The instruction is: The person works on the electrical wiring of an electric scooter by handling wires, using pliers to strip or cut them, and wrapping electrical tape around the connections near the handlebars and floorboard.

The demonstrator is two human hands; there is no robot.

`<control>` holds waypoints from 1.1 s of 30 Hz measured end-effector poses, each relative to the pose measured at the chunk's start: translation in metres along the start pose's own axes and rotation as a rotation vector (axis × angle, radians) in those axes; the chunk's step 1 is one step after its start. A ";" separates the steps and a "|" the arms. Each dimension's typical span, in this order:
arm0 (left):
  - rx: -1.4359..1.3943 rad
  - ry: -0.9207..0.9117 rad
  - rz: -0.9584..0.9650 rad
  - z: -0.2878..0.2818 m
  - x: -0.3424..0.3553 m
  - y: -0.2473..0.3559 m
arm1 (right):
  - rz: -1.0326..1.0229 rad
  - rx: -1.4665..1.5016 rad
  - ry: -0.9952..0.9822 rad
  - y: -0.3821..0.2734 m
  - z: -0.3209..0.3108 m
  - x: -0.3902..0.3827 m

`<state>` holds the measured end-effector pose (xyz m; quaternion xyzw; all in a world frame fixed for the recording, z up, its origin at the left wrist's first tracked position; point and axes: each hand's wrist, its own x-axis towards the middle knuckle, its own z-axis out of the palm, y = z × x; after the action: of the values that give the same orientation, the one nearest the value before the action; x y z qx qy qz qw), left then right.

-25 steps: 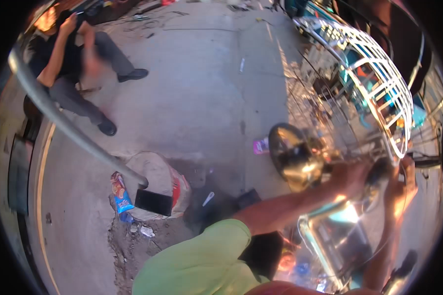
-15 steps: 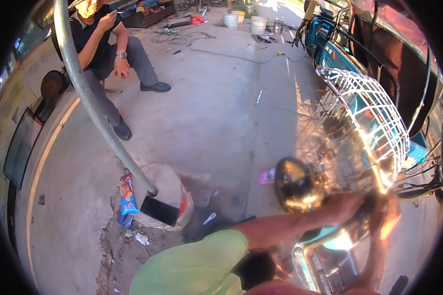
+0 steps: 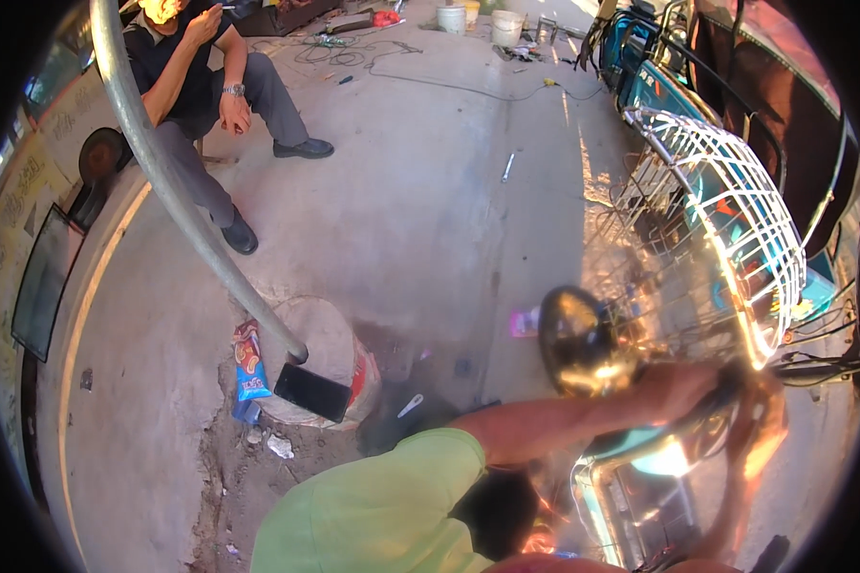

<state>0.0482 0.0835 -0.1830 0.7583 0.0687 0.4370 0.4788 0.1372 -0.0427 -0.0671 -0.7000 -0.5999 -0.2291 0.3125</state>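
My left arm, in a light green sleeve, stretches across to the right. My left hand ends in dark shadow under the near end of a white wire basket, its fingers hidden. Close beside it, my right hand comes up from the lower edge, fingers curled in against something dark; glare hides what it is. Left of the hands is a round black mirror-like shell. Below them runs a shiny bent metal tube frame with a pale teal part.
A phone and a snack packet are at a round concrete base with a grey pole. A seated person is at the far left. A wrench, cables and buckets lie farther off. A teal vehicle stands right.
The whole view has shifted slightly, with the pole base and round black shell now higher in it. My hands stay together at the basket's near end.
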 end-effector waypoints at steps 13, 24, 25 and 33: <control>-0.110 0.117 0.191 0.003 -0.004 -0.010 | 0.108 0.121 -0.067 -0.004 -0.002 -0.017; 0.017 0.032 0.091 0.000 -0.014 -0.012 | -0.129 0.060 -0.200 -0.055 -0.011 -0.014; 0.136 0.069 0.225 -0.001 -0.012 -0.011 | -0.186 0.090 -0.162 -0.056 -0.009 -0.011; 0.168 0.122 0.171 -0.005 -0.011 -0.036 | -0.170 0.092 -0.125 -0.038 0.017 0.007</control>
<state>0.0488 0.1003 -0.2176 0.7709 0.0692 0.5143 0.3695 0.0997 -0.0224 -0.0686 -0.6447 -0.6851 -0.1829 0.2856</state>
